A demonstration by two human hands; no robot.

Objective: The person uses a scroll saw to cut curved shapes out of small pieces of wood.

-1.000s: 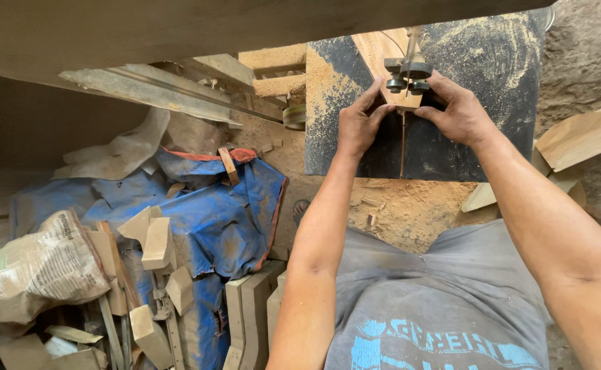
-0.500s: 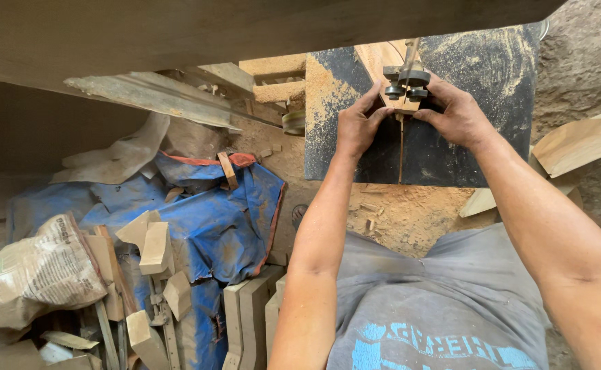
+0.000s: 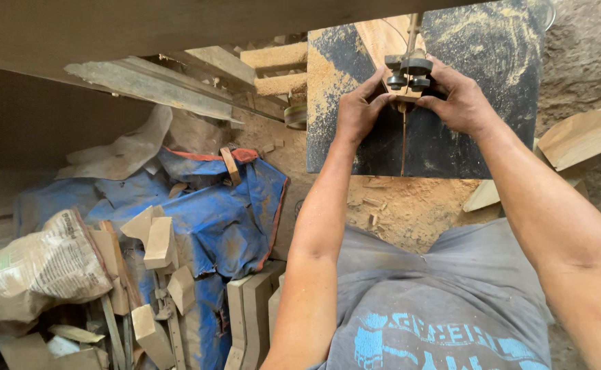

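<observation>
Head view: my left hand and right hand are both pinched onto a small pale wooden piece, flat on the dark, sawdust-strewn saw table beneath the black blade guide.

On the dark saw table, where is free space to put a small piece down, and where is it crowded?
The saw table is bare right of the right hand and below the left hand, near its front edge. It is crowded around the blade guide, where both hands press the small wood piece.
</observation>
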